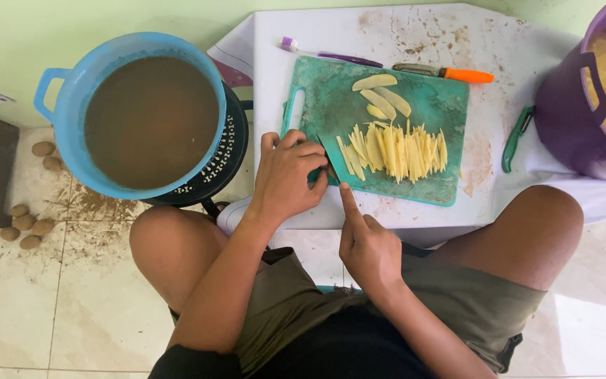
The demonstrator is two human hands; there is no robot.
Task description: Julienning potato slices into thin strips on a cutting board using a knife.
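A teal cutting board (331,105) lies on a white table (499,42) in front of me. On it sit a row of thin potato sticks (394,151) and a few flat potato slices (384,95). My left hand (285,175) rests at the board's near left corner, closed around a knife (329,163) whose dark blade points toward the sticks. My right hand (367,249) is below the board, its index finger stretched out to the board's near edge beside the blade tip; the other fingers are curled and hold nothing.
A blue tub of brown water (149,116) stands on a black perforated stand (229,151) at left. A purple bucket of potato strips (597,91) is at right. A toothbrush (331,54), an orange-handled tool (450,72) and a green-handled tool (515,139) lie on the table. Potatoes (26,224) lie on the floor.
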